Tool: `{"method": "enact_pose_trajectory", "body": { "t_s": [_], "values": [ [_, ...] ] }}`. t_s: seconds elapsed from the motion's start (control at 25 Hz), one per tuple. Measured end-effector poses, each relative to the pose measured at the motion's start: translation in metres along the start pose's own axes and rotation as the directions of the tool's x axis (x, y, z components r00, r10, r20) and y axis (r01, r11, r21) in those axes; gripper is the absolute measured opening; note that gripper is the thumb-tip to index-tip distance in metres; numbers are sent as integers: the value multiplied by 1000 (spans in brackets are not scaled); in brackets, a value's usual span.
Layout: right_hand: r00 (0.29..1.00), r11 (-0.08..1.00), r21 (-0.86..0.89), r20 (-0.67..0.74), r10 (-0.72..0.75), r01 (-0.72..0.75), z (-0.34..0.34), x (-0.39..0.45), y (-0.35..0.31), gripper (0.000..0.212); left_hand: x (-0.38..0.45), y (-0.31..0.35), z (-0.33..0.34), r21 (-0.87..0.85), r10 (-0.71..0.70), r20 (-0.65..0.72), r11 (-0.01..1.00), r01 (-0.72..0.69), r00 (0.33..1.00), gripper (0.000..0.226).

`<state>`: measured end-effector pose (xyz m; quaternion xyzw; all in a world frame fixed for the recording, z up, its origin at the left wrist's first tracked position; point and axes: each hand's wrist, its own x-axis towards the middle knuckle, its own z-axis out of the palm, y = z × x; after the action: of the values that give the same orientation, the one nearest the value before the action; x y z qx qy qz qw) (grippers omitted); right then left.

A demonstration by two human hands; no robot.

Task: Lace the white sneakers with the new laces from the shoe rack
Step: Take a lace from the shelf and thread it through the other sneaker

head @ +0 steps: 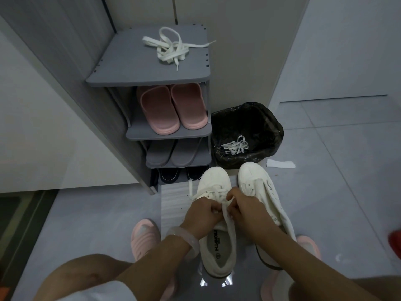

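Note:
Two white sneakers stand on the floor before me. The left sneaker (217, 246) carries a partly threaded white lace (213, 191), and my left hand (200, 216) and my right hand (244, 210) both pinch that lace over its tongue. The right sneaker (263, 192) stands beside it, its lace state unclear. Another bundle of white laces (171, 48) lies on top of the grey shoe rack (121, 72).
The rack holds pink slippers (171, 107), grey slippers (171, 153) and dark shoes lower down. A black-lined bin (269, 124) with old white laces (235, 145) stands right of it. A white paper scrap (280, 164) lies on the floor tiles. My feet wear pink slippers (144, 235).

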<state>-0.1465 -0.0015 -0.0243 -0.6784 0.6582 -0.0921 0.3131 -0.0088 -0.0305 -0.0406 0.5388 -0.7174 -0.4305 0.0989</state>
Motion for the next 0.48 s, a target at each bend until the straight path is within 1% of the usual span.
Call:
{"method": "enact_pose_trajectory", "body": {
  "t_s": [0.12,0.16,0.2,0.32,0.4,0.48],
  "values": [
    [990,961,-250,101,-96,119,2,-2,-5,29,1,0,-1,12,5,33,1000,-5,999,21],
    [988,953,-270,104,-116,140,1,-2,-7,31,2,0,-2,23,7,36,1000,-7,999,21],
    [986,953,-260,104,-134,157,1,-2,-6,31,2,1,-3,33,12,30,999,-13,999,21],
    [988,988,-86,104,-115,124,-3,-2,-1,31,4,5,-3,96,46,15,994,-47,999,18],
    [986,986,-116,133,-100,116,-6,0,5,40,4,5,-6,168,67,-1,984,-66,998,17],
    [992,976,-204,115,-59,82,-8,2,7,45,5,8,-15,193,81,-40,979,-72,996,13]
  ]
}}
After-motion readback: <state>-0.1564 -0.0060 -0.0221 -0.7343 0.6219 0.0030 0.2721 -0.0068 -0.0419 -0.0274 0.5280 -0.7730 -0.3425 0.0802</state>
